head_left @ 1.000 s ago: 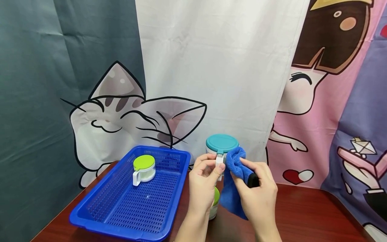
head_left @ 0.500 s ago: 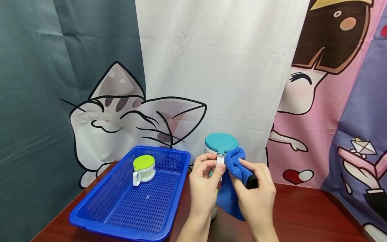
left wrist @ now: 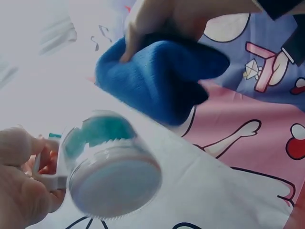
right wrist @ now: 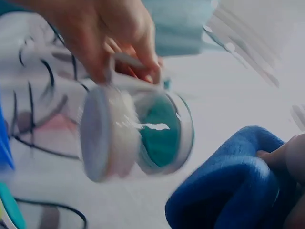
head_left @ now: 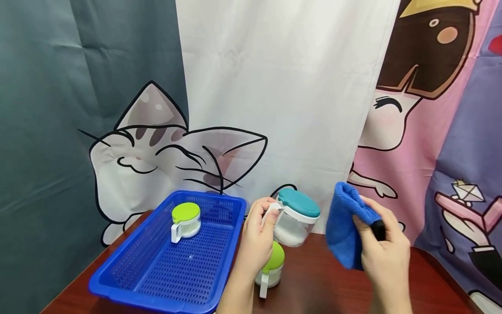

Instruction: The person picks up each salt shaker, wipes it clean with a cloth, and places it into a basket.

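My left hand [head_left: 256, 235] grips the white handle of a clear seasoning jar [head_left: 292, 224] with a teal lid, held up tilted above the table. White contents show inside the jar [left wrist: 114, 176] in the left wrist view. To the right, my right hand [head_left: 386, 244] pinches a folded blue cloth [head_left: 345, 226] that has a black patch at its edge. A gap separates cloth and jar. Below the held jar, a second jar with a green lid [head_left: 274, 257] stands on the table, partly hidden by my left hand.
A blue perforated basket [head_left: 231, 261] stands at the left of the dark red table [head_left: 313, 279]. Inside it, toward the back, is another green-lidded jar [head_left: 187, 220]. A printed curtain [head_left: 282, 96] hangs close behind the table.
The cloth has come away from the jar's handle and moved right with my right hand. My left hand has turned and tilted the jar, and the green-lidded jar below shows more.
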`<state>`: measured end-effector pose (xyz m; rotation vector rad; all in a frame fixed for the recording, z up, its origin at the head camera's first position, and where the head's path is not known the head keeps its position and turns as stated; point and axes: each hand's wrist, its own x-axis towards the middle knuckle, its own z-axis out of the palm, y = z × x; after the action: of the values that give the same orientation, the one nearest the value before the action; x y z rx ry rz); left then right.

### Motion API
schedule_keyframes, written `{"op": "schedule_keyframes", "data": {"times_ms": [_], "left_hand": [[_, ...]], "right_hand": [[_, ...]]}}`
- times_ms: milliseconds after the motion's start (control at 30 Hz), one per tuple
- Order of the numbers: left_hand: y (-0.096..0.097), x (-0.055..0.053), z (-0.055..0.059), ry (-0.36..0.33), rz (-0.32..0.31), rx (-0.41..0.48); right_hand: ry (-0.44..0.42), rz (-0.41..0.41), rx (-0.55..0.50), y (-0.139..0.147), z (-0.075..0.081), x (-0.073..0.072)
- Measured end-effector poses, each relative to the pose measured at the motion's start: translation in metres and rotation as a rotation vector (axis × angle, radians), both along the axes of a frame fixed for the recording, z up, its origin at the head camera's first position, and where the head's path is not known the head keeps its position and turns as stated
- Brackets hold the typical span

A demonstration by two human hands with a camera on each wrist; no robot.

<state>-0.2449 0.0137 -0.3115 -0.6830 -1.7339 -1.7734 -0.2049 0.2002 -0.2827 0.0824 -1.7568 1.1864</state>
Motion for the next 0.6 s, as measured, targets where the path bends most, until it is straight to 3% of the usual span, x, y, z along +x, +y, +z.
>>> {"op": "schedule_keyframes", "data": {"times_ms": [200,333,433,600], "left_hand": [[0.002,0.003,0.0,0.072,-0.115,-0.216],[0.009,0.004,0.0,0.163,-0.126,-0.372],[0.014,0.005,0.0,0.188,-0.108,-0.44],[0.016,0.005,0.001,0.172,-0.116,-0.465]], "right_hand": [[-0.146,-0.073,0.095,0.02,-0.001,0.0],[-0.227,-0.102,0.254,0.019,-0.002,0.001],[-0.212,-0.114,0.3,0.013,0.0,0.003],[-0.086,-0.036,0.243,0.003,0.005,0.013]]}}
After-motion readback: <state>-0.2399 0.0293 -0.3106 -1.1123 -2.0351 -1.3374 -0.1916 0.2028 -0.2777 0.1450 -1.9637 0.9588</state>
